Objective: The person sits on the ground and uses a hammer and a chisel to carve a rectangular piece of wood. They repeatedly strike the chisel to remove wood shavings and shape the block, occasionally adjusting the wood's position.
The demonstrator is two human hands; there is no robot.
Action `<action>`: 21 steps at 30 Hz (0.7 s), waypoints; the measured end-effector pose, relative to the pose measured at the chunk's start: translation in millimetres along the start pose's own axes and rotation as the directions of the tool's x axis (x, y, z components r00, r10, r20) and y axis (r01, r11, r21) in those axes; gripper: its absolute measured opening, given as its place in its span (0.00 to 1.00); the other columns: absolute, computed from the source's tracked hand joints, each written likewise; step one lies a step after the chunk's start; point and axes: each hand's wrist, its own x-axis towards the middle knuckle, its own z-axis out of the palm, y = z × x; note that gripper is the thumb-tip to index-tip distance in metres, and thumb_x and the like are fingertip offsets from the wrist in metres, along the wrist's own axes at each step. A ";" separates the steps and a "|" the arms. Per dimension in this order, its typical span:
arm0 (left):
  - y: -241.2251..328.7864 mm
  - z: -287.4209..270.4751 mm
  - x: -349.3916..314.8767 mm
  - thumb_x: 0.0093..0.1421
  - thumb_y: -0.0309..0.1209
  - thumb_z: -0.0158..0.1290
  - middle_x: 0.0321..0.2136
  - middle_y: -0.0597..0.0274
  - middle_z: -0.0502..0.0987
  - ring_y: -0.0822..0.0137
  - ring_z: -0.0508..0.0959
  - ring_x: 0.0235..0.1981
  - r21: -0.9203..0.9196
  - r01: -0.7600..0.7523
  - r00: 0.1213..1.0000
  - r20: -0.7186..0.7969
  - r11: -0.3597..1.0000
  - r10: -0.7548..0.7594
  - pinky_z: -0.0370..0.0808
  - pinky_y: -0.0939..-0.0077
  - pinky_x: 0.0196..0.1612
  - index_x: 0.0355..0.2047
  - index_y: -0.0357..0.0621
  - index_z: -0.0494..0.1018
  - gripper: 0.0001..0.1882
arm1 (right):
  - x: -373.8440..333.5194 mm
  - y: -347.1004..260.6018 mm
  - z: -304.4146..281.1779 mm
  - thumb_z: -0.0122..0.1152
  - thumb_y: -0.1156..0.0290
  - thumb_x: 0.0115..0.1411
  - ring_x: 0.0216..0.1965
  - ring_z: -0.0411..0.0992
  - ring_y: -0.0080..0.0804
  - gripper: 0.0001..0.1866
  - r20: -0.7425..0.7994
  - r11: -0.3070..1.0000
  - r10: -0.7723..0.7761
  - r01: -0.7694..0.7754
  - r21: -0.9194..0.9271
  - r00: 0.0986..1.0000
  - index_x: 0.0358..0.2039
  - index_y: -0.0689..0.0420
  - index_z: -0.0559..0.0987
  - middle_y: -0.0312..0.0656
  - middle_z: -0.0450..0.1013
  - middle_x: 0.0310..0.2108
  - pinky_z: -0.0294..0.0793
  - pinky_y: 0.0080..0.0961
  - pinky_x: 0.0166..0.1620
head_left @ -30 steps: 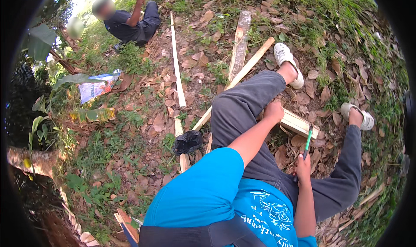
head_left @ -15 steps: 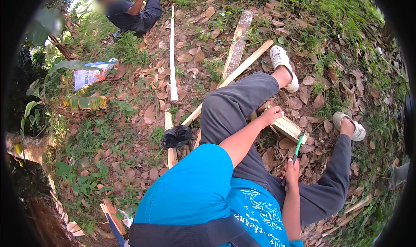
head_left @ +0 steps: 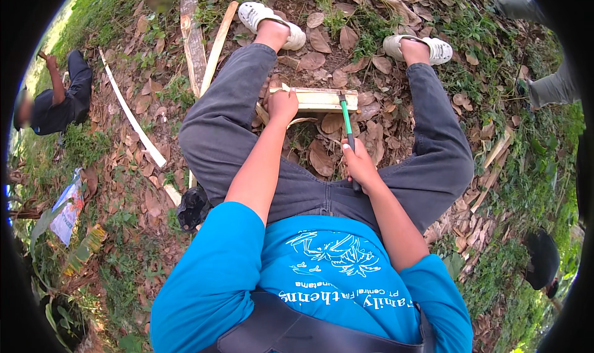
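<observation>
A short piece of pale, split-looking wood [head_left: 315,99] lies crosswise between my spread legs. My left hand [head_left: 283,107] is closed at its left end, the fingertips partly hidden. In my right hand [head_left: 359,163] is a hammer [head_left: 346,119] with a green and black handle, gripped low on the black part. The hammer's dark head is at the right end of the wood and appears to touch it. A thin curved strip of wood [head_left: 301,120] shows just below the piece, near my left wrist.
Long boards [head_left: 193,40] and a pale pole [head_left: 219,47] lie beyond my left knee. A long white strip [head_left: 132,108] and a black plastic bag [head_left: 193,209] are at left. Another person [head_left: 62,102] sits far left; someone's grey trouser leg [head_left: 554,90] shows at right. Dry leaves cover the ground.
My view has swung to the right, so the scene sits further left. Both hands keep their holds, and the hammer head stays at the wood's right end.
</observation>
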 end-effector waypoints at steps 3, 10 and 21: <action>-6.4 5.9 -6.4 0.69 0.49 0.48 0.28 0.54 0.82 0.58 0.80 0.31 -0.252 0.045 0.998 0.054 0.967 -0.032 0.71 0.63 0.40 0.27 0.38 0.79 0.26 | 0.2 1.0 1.1 0.47 0.61 0.72 0.16 0.59 0.17 0.16 0.012 1.000 0.002 -0.002 0.021 1.000 0.56 0.52 0.68 0.33 0.65 0.27 0.63 0.20 0.19; 2.0 -15.3 -17.0 0.71 0.47 0.50 0.25 0.72 0.73 0.78 0.68 0.32 -0.820 0.074 0.953 0.226 0.567 0.201 0.66 0.78 0.42 0.24 0.46 0.73 0.22 | 0.4 -0.8 1.8 0.46 0.60 0.72 0.21 0.65 0.21 0.16 0.015 0.999 0.005 -0.006 0.039 1.000 0.53 0.56 0.68 0.34 0.67 0.29 0.68 0.25 0.20; 69.0 -32.5 18.1 0.62 0.61 0.50 0.43 0.49 0.82 0.49 0.81 0.47 0.319 -0.022 0.958 0.278 0.948 -0.071 0.75 0.52 0.51 0.40 0.47 0.78 0.29 | 1.0 -0.9 -3.7 0.47 0.58 0.71 0.23 0.67 0.23 0.18 -0.003 1.000 -0.026 0.026 0.006 1.000 0.52 0.57 0.69 0.36 0.69 0.31 0.69 0.26 0.21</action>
